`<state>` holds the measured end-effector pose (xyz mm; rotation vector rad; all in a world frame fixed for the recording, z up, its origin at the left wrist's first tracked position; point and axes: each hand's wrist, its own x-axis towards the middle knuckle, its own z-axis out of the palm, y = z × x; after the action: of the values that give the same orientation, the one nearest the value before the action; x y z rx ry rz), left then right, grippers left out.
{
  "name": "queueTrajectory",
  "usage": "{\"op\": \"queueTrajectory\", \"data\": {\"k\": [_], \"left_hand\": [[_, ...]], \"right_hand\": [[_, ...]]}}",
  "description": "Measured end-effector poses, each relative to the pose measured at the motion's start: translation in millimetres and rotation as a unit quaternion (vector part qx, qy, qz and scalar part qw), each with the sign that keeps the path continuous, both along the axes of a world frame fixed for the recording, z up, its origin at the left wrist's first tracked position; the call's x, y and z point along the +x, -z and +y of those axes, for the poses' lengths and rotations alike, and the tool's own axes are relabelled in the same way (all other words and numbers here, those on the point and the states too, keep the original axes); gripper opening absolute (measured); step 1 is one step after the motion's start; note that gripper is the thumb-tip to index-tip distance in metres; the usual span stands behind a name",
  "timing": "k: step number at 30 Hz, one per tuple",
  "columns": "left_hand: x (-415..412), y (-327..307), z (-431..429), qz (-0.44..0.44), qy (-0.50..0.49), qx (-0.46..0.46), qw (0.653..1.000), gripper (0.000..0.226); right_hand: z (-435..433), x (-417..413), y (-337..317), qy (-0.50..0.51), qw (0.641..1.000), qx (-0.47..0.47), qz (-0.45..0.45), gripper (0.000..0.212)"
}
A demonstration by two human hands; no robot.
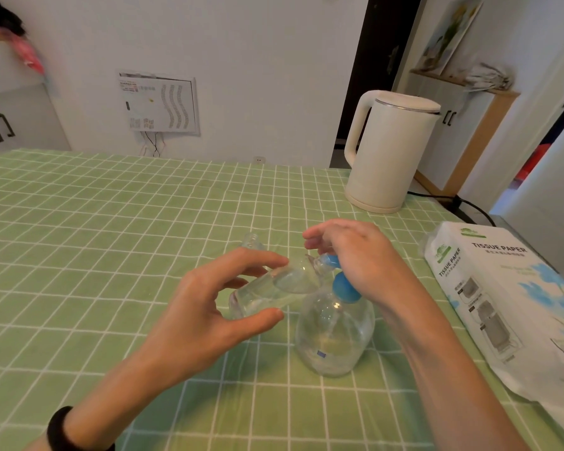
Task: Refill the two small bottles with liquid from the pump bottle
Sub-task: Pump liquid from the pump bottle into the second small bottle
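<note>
A clear pump bottle (334,336) with a blue pump head (342,286) stands on the green checked tablecloth. My right hand (355,255) rests on top of the pump head, fingers curled over it. My left hand (209,307) grips a small clear bottle (274,289), tilted almost flat, its open mouth right at the blue nozzle. A second small clear bottle (252,244) stands upright and uncapped just behind my left fingers; most of it is hidden.
A cream electric kettle (388,151) stands at the back right with its black cord (463,203) trailing right. A pack of tissue paper (508,297) lies along the table's right edge. The green tablecloth (95,239) stretches to the left.
</note>
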<state>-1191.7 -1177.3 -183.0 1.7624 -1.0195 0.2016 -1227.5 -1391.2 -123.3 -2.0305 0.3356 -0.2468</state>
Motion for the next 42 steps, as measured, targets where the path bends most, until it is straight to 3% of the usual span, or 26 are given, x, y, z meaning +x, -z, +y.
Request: {"op": "queueTrajectory", "data": {"k": [5, 14, 42], "left_hand": [[0.9, 1.7, 0.3, 0.004, -0.004, 0.015, 1.0, 0.05], [-0.6, 0.8, 0.0, 0.0, 0.001, 0.0, 1.0, 0.051], [-0.8, 1.6, 0.5, 0.0, -0.002, 0.008, 1.0, 0.056]], "right_hand": [[2.8, -1.6, 3.6, -0.003, 0.999, 0.033, 0.026, 0.036], [0.0, -1.6, -1.1, -0.006, 1.0, -0.011, 0.004, 0.035], [2.2, -0.8, 1.4, 0.006, 0.999, 0.018, 0.028, 0.033]]}}
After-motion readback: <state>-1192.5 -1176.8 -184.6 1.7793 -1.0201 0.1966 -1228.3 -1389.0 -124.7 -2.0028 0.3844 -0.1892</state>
